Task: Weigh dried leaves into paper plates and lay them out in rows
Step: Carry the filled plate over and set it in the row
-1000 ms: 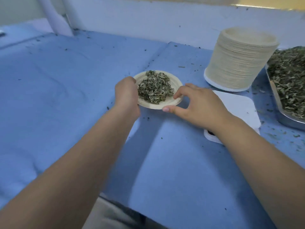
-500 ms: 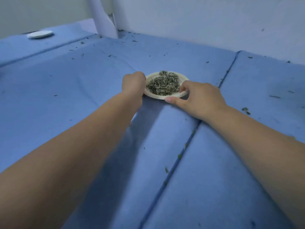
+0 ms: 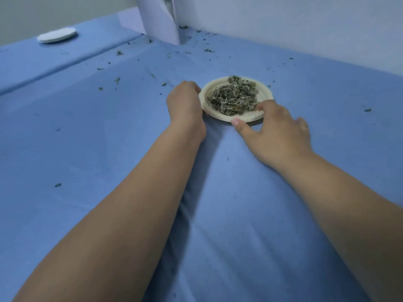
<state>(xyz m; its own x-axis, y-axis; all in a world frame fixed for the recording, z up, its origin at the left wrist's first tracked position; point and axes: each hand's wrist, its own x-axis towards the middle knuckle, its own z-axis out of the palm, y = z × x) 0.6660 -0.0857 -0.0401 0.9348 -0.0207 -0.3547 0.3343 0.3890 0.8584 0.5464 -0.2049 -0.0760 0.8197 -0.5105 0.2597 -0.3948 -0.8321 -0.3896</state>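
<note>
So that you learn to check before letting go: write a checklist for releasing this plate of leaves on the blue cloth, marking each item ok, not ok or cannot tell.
1. Both hands hold the plate: ok. The left hand grips its left rim and the right hand pinches the near rim.
2. Leaves inside the rim: ok, though the heap reaches the far rim.
3. Plate level: ok.
4. Plate resting on the cloth: cannot tell.
5. Row to line up with: cannot tell, as no other filled plate is in view.
</note>
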